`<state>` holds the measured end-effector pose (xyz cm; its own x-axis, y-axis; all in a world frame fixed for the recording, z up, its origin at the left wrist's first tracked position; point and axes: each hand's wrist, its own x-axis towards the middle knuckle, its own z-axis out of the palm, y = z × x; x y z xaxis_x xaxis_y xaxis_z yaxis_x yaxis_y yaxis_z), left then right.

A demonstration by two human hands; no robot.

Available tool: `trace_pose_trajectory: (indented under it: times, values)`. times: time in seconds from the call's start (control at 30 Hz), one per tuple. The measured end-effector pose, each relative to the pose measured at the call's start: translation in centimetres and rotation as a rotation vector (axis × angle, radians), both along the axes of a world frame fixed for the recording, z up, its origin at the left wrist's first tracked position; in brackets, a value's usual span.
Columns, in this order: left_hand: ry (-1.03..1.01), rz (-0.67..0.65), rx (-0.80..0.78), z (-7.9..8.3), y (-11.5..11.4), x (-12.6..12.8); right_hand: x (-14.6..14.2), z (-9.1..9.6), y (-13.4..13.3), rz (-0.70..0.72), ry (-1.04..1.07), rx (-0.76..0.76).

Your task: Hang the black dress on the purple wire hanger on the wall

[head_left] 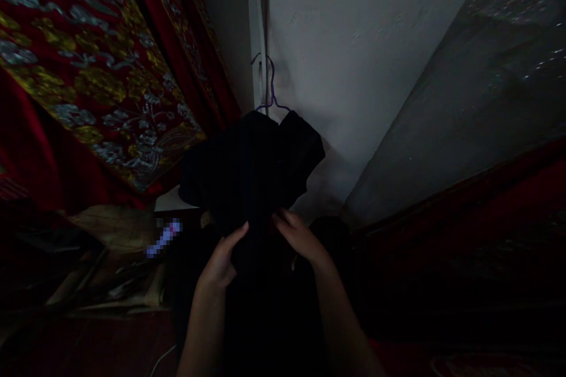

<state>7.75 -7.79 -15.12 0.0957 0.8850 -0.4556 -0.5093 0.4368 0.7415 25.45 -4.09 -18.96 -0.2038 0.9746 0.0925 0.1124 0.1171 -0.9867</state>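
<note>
A dark, short-sleeved garment (256, 171) hangs on a thin purple hanger (273, 88), hooked over a narrow pale upright edge against the wall. My left hand (221, 262) grips the garment's lower part from the left, its thumb lying on top of the cloth and its other fingers mostly hidden behind. From the right, my right hand (298, 235) pinches the same cloth a little higher up, with thumb and fingertips against it. Between both hands the fabric is so dark that its folds and lower edge cannot be made out.
Red cloth with gold and silver embroidery (101, 65) hangs at the left. A pale wall (354, 35) stands behind the garment, with shiny clear plastic sheeting (477, 88) at the right. Rolled or flat pale items (154, 288) lie low at the left, near a white cord (163, 359).
</note>
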Motion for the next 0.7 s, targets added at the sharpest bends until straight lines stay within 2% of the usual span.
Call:
trace_pose_trajectory:
  times: [0.1, 0.2, 0.47, 0.7]
  values:
    - [-0.011, -0.031, -0.007, -0.4, 0.0, -0.4, 0.5, 0.7, -0.5, 0.010, 0.014, 0.014]
    - [-0.025, -0.051, -0.023, -0.6, 0.0, -0.3, 0.3, 0.6, -1.4, -0.009, 0.074, 0.012]
    - [-0.049, 0.016, -0.070, 0.1, 0.0, -0.2, -0.8, 0.2, -1.5, -0.069, 0.074, 0.011]
    - [-0.062, -0.062, -0.027, 0.3, -0.2, 0.6, -1.7, 0.3, -2.0, -0.090, 0.102, 0.085]
